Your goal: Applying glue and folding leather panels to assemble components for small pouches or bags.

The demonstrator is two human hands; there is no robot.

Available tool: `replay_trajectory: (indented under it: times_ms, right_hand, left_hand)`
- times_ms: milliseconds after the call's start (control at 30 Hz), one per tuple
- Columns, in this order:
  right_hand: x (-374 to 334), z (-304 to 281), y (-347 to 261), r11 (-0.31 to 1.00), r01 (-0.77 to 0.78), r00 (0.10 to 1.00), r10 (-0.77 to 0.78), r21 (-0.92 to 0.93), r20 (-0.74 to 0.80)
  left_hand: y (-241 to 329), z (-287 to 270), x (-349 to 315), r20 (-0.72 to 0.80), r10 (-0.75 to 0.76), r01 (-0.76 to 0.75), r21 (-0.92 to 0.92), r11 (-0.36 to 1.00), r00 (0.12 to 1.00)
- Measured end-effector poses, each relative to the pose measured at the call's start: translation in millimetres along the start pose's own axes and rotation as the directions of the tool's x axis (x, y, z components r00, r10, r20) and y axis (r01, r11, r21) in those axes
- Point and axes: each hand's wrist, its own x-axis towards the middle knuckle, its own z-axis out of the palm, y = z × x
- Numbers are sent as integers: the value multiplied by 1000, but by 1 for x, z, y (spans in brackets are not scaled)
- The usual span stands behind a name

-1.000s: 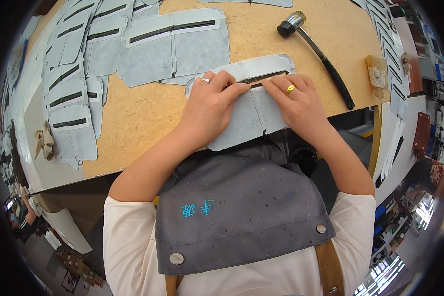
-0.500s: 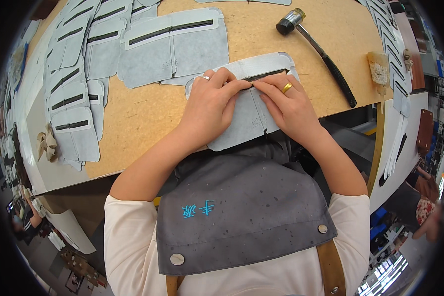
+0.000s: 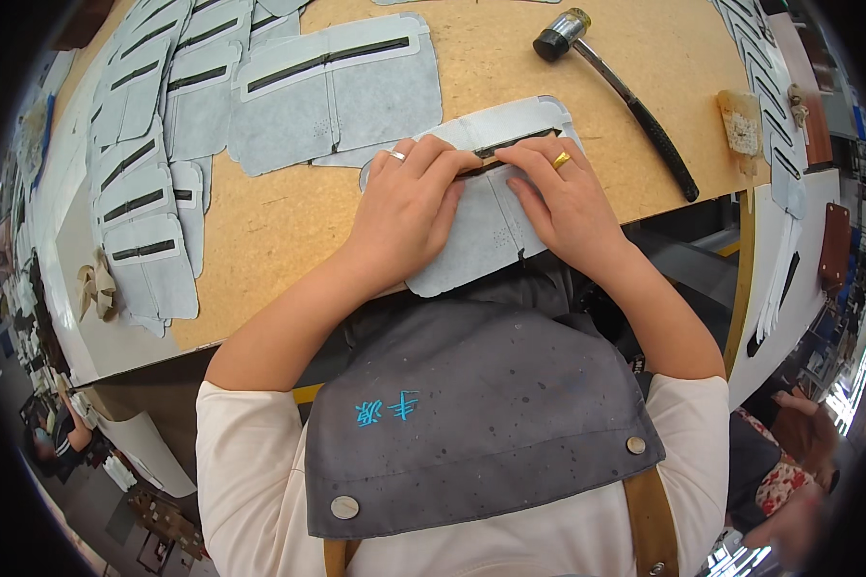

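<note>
A light grey panel with a black zip-like strip set in a long slot lies at the table's near edge, partly overhanging it. My left hand has its fingers bent over the panel's left part, the index fingertip on the strip. Opposite it, my right hand is closed over the right part, its index fingertip on the strip close to the left one. Both thumbs rest lower on the panel, apart from the index fingers. The undersides of the fingers are hidden.
A black-handled mallet lies at the right of the wooden table, near a yellowish block. Another grey panel lies beyond my left hand. Overlapping panels line the left side, beside a crumpled beige scrap.
My fingertips have parted slightly along the strip; the right thumb has moved away from its index finger. The panel stays in nearly the same place. The view has shifted a little.
</note>
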Motion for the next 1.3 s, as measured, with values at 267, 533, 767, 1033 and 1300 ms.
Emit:
replay_trajectory:
  times_ms: [267,533,767,1033,1300]
  right_hand:
    - [-2,-4,6,980,177,984,-174,-88,48]
    - [5,11,-11,998,20,1000,-20,58,-4]
    - [5,11,-11,994,108,994,-107,-21,33]
    - [3,13,-15,965,191,981,-182,-180,64]
    - [8,15,-23,953,260,959,-236,-157,155]
  left_hand:
    - [-1,0,-1,-8,-31,31,-6,999,999]
    - [1,-6,-4,-36,-39,37,-38,999,999]
    - [-2,-8,-17,-38,18,-15,77,997,999]
    - [-1,-25,-45,-9,26,-23,232,972,1000]
    - [-3,-26,-57,-108,-199,201,9,980,974]
